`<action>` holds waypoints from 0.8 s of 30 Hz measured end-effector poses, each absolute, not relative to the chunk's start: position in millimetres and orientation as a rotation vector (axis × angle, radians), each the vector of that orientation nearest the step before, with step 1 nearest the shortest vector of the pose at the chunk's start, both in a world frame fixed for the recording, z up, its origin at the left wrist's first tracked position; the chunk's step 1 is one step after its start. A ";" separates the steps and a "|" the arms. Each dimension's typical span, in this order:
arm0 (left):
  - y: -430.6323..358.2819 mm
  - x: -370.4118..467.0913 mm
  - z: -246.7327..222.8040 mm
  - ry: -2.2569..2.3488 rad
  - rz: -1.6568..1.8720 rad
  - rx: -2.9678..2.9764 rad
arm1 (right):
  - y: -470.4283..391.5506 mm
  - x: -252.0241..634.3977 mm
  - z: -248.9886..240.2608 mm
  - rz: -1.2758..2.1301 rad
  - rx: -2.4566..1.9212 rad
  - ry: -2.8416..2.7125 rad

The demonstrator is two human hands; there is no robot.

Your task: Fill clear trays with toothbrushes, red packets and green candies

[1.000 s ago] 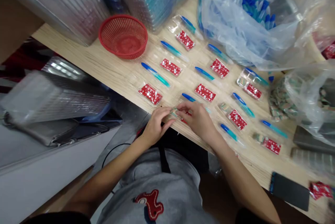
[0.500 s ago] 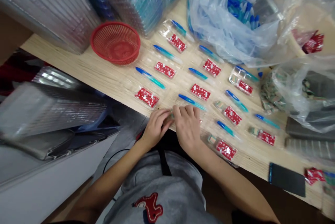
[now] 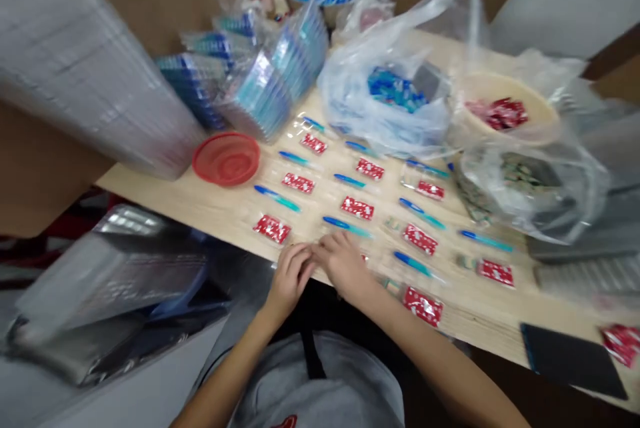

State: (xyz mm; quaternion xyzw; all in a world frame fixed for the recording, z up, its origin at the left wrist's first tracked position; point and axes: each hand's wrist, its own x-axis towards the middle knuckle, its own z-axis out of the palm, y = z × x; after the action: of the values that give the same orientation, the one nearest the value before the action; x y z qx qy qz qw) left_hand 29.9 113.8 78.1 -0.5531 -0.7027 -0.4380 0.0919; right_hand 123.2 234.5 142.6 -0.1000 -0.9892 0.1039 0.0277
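My left hand and my right hand meet at the table's front edge, fingers curled and fingertips together. Whatever they pinch is hidden and blurred. Right beside them lie a blue-to-turquoise pen and a red packet with white spots. Several clear plastic trays are spread in slanted rows, each with a pen and such a packet. Some on the right also hold a small pale green block, as does the tray with the front red packet. My right hand partly covers one tray.
A red basket stands at the left, near stacked clear trays and filled packs. Behind are a bag of pens, a cream tub of red packets and a bag of small pieces. A dark flat object lies front right.
The camera view has tilted up, showing more of the table's back. Both hands stay together at the front edge; the right fingers have shifted closer to the left fingertips.
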 end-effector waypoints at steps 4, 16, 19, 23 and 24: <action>110.5 30.1 68.4 -2.042 -1.209 -1.707 | 227.6 144.9 142.9 0.324 -0.239 -3.015; 116.6 26.9 27.9 -2.043 -1.138 -1.544 | 469.8 286.5 242.6 0.298 -1.443 -2.280; 120.3 17.1 15.0 -2.018 -1.155 -1.574 | 494.3 304.1 246.8 0.450 -1.513 -2.355; 120.7 7.9 5.2 -2.057 -1.181 -1.664 | 493.3 314.6 241.2 0.567 -1.494 -2.442; 119.7 7.5 3.6 -2.044 -1.167 -1.671 | 491.2 317.0 240.2 0.574 -1.492 -2.454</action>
State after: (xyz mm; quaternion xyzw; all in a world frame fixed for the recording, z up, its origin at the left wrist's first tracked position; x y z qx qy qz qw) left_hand 7.5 119.7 3.6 -0.5740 -0.7025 -0.4009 0.1272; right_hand 317.0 491.2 240.2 -0.5066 -0.8331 0.1948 0.1062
